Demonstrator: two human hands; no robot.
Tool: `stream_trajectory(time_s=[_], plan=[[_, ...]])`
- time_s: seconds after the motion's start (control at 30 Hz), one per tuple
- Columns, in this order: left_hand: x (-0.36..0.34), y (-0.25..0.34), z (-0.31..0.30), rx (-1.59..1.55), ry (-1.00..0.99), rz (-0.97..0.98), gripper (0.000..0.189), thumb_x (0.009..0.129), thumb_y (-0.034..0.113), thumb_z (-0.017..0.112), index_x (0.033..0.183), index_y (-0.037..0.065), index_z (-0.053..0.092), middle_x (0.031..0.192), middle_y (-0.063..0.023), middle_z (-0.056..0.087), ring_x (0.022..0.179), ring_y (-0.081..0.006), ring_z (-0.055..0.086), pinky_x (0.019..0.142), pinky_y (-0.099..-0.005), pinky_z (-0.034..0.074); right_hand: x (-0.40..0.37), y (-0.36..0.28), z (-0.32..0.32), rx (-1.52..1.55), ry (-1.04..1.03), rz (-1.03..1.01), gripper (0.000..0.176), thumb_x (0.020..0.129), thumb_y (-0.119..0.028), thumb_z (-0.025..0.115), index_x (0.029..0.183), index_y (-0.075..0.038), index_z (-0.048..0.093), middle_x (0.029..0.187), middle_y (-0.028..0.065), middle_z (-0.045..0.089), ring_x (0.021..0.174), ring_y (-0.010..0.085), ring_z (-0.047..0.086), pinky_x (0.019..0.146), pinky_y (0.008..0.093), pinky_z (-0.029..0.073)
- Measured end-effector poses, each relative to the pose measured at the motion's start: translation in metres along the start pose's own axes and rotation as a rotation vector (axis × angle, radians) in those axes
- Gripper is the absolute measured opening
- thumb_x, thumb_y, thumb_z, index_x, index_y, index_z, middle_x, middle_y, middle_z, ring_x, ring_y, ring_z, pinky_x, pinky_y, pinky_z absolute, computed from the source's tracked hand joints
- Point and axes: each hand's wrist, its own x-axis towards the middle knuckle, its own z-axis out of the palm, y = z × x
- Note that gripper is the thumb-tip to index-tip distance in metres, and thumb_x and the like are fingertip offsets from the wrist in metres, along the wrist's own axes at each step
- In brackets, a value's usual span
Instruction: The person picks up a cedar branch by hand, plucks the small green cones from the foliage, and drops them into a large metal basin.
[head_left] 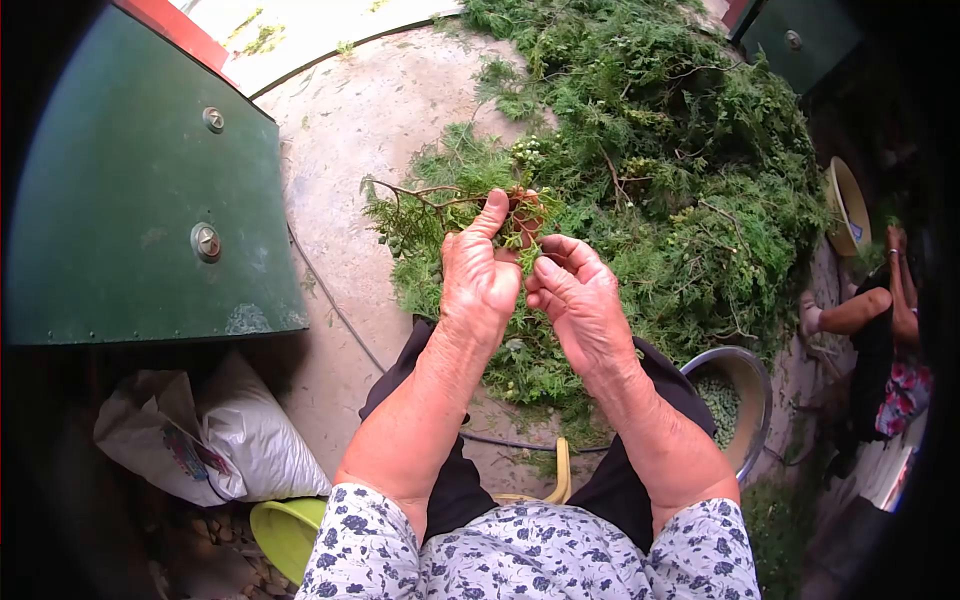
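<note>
Sprig (430, 205): green conifer cutting with a bare brown stem, held at picture centre, its foliage fanning toward 9 o'clock from the hands. Left hand (480, 285): closed around the sprig's base, thumb raised straight toward 12 o'clock, remaining fingers folded over the stem. Right hand (575, 300): just beside the left at its 3 o'clock and touching it, fingers (560, 250) curled, their tips pinching the brownish end of the sprig next to the left thumb; how firmly they grip cannot be told. Pile (690, 160): large heap of the same green cuttings on the concrete floor (370, 120), spreading from 12 to 3 o'clock of the hands and running under them. Bowl (752, 372): metal, at 4 o'clock of the hands, beside the right forearm, holding small pale-green bits. Door (120, 200): dark green metal panel with two round studs, at 9 o'clock. Bag (255, 435): white, crumpled, at 7 o'clock below the door. Basin (285, 530): yellow-green, at 7 o'clock, next to the bag. Cable (335, 305): thin, lying across the floor between door and lap. Second person (885, 330): seated at 3 o'clock by the picture edge, well apart, arm and patterned cloth visible.
</note>
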Motion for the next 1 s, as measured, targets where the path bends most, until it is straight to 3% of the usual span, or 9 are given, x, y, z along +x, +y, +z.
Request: stream_trajectory(time_s=[0.2,0.43,0.63,0.7,0.87,1.0], plan=[[-0.002,-0.001,-0.001,0.022,-0.028,-0.037,0.022,0.082,0.018,0.064,0.092,-0.001,0.061,0.089,-0.0104,0.064,0.081,-0.0198,0.059,0.074,-0.0319,0.048,0.004,0.000,0.000,-0.079,0.011,-0.020,0.019,0.084,-0.003,0.058,0.101,0.004,0.053,0.086,0.0051,0.057,0.069,0.0090,0.054,0.058,0.0201,0.047],[-0.006,-0.006,0.000,0.027,0.033,0.018,0.022,0.082,0.018,0.064,0.091,-0.002,0.061,0.086,-0.0122,0.065,0.076,-0.0219,0.061,0.065,-0.0334,0.050,-0.004,-0.009,0.002,0.053,-0.027,0.205,0.015,0.084,-0.008,0.058,0.094,0.002,0.053,0.077,0.0049,0.056,0.062,0.0105,0.053,0.051,0.0217,0.042],[-0.002,-0.003,-0.004,0.055,0.025,-0.168,0.023,0.081,0.020,0.065,0.090,-0.001,0.061,0.086,-0.0115,0.065,0.074,-0.0205,0.060,0.064,-0.0314,0.049,-0.005,-0.021,-0.005,0.078,-0.116,0.285,0.012,0.081,-0.006,0.054,0.090,0.000,0.051,0.077,0.0065,0.055,0.063,0.0126,0.054,0.050,0.0226,0.041],[0.011,-0.004,-0.006,0.000,0.094,0.119,0.022,0.081,0.020,0.065,0.090,0.000,0.061,0.085,-0.0111,0.065,0.076,-0.0199,0.059,0.067,-0.0300,0.048,-0.008,-0.024,-0.004,0.082,-0.151,0.305,0.011,0.080,-0.005,0.054,0.089,0.000,0.050,0.076,0.0070,0.055,0.063,0.0132,0.054,0.050,0.0227,0.040],[0.002,-0.003,-0.002,-0.010,-0.035,0.083,0.023,0.081,0.019,0.065,0.093,-0.001,0.060,0.091,-0.0118,0.064,0.083,-0.0199,0.059,0.077,-0.0313,0.048,-0.007,-0.021,0.006,0.027,-0.037,0.259,0.013,0.076,0.000,0.054,0.089,0.000,0.050,0.077,0.0076,0.055,0.064,0.0142,0.054,0.052,0.0231,0.042],[0.000,-0.001,0.001,-0.011,-0.050,0.077,0.023,0.081,0.018,0.065,0.093,-0.001,0.059,0.090,-0.0120,0.064,0.082,-0.0199,0.059,0.075,-0.0314,0.048,0.000,-0.004,-0.004,0.058,-0.007,0.200,0.019,0.080,-0.002,0.058,0.098,0.000,0.051,0.084,0.0059,0.056,0.066,0.0121,0.054,0.054,0.0213,0.043]])
